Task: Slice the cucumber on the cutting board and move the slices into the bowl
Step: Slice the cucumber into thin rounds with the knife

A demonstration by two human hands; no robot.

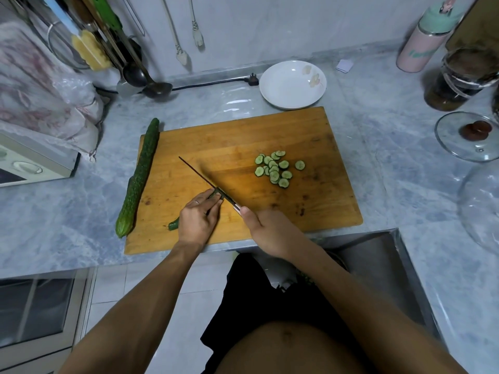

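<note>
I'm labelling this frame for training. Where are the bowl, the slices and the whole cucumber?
bowl (286, 87): head view, bare inner bottom.
slices (275, 168): head view, middle of the pile.
whole cucumber (140, 174): head view, mid-length of its skin.

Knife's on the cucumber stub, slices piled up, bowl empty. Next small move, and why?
Probably press the knife down for another slice: its blade sits across the cucumber stub that the left hand pins to the cutting board, with the right hand on the handle. The slices can reach the bowl afterwards.
</note>
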